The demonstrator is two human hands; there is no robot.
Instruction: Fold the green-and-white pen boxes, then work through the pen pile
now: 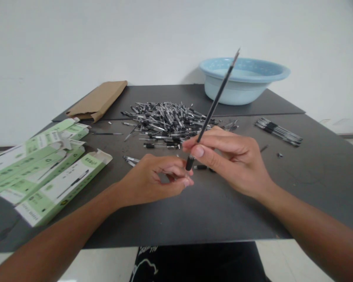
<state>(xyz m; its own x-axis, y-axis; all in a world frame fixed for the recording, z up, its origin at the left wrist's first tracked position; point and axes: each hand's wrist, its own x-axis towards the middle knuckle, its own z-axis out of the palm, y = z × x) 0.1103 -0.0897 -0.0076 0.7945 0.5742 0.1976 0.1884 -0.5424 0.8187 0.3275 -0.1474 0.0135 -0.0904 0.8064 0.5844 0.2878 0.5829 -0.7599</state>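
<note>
My right hand (235,160) pinches a slim black pen refill (219,96) between thumb and fingers. The refill slants up to the right, its clear section and thin tip at the top. Below the pinch a short black piece (190,162) shows in line with it; I cannot tell whether the two are joined. My left hand (159,176) is closed, thumb and fingertips together just under that black piece. What it holds, if anything, is hidden. Behind both hands lies a heap of pens and pen parts (167,117).
Green and white pen boxes (67,184) lie at the left, a brown paper bag (98,100) behind them. A light blue basin (238,90) stands at the back right. A bundle of pens (278,131) and small bits lie on the dark table (200,219) at the right.
</note>
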